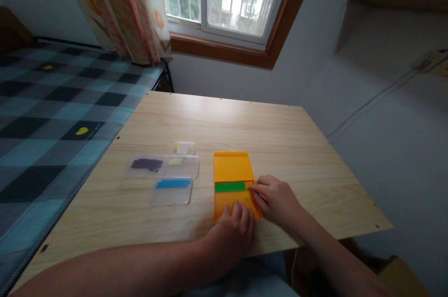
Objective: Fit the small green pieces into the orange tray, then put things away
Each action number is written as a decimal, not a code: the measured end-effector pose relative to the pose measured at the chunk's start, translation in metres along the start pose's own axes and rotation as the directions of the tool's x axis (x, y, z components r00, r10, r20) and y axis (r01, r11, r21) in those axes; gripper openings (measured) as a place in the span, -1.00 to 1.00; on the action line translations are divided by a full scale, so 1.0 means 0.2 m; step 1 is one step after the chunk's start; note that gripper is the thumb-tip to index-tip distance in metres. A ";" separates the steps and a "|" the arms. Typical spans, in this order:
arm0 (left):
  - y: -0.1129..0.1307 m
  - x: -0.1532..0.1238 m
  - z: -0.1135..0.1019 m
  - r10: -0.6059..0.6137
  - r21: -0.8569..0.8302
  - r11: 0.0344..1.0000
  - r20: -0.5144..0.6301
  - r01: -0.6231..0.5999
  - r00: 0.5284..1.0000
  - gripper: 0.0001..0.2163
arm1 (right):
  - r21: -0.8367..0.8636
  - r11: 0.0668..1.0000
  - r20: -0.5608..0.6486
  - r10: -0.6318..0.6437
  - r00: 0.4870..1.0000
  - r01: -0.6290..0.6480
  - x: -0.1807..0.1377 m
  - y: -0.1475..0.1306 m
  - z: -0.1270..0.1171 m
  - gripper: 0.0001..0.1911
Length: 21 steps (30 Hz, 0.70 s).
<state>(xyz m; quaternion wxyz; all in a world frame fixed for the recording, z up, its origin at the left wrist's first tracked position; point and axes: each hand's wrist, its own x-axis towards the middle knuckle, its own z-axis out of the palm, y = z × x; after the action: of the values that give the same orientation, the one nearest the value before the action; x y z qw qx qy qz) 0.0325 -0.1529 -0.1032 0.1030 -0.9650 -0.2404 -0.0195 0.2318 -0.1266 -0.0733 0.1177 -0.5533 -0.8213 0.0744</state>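
An open orange plastic box (233,166) lies on the table, its lid folded back away from me. Inside its near half, a row of green pieces (229,187) runs along the hinge side, and a tiny green piece (246,199) sits apart from it. My left hand (235,227) is closed over the box's near edge, fingers curled onto its floor. At the right end of the green row, my right hand (276,196) has thumb and forefinger pinched together. Whatever lies between those fingertips is too small to make out.
Left of the box are clear plastic trays: one with blue pieces (173,183), one with dark purple pieces (147,164), one with pale yellow pieces (175,161), and a small tray (189,148) behind. A checked bed (80,101) adjoins the wooden table (224,120); walls stand behind and right.
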 end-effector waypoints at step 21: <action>-0.01 0.00 -0.02 0.002 -0.050 0.999 0.029 -0.001 1.000 -0.64 | 0.032 0.997 -0.027 0.077 0.997 -0.076 0.00 -0.01 0.05 -0.78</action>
<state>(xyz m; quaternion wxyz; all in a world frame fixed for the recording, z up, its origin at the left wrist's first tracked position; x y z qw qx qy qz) 0.0319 -0.1524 -0.1000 0.0752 -0.9676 -0.2406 -0.0117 0.2277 -0.1261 -0.0821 0.1346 -0.5833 -0.7966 0.0838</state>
